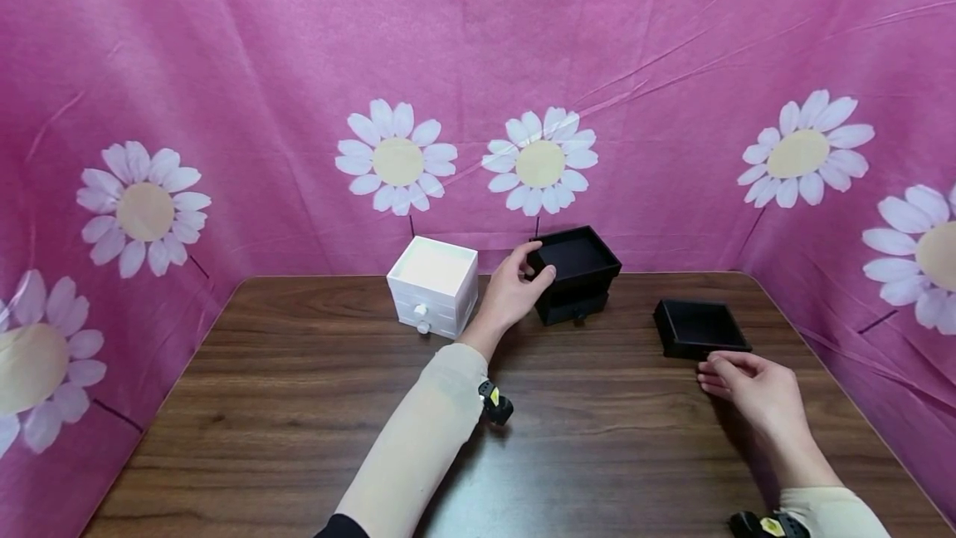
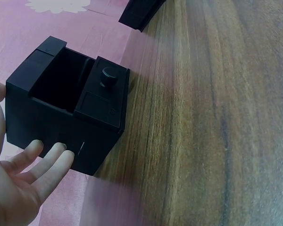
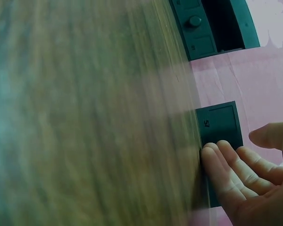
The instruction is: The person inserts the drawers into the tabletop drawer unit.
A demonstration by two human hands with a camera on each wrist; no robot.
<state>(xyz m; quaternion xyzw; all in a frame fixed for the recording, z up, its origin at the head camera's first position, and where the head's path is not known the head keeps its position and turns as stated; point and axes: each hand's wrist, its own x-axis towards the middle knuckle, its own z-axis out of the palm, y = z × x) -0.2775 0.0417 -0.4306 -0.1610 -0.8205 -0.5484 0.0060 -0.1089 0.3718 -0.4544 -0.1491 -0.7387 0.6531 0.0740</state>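
Note:
A black mini drawer cabinet point(image 1: 575, 260) stands at the back of the table, with an open slot above a lower drawer that has a round knob point(image 2: 109, 76). My left hand point(image 1: 515, 289) rests against its left side; several fingertips touch that wall in the left wrist view, with the thumb near the top edge. Farther right lies a separate black drawer point(image 1: 700, 329), hollow side up. At its front is my right hand point(image 1: 754, 388). In the right wrist view these fingers lie over the drawer's front panel point(image 3: 220, 123), hiding part of it, while the thumb stays apart.
A white mini drawer cabinet point(image 1: 433, 285) with two knobs stands left of the black one. Behind the wooden table point(image 1: 582, 447) hangs a pink cloth point(image 1: 448, 31) with printed daisies. Dark camera straps point(image 1: 495, 403) sit on both wrists.

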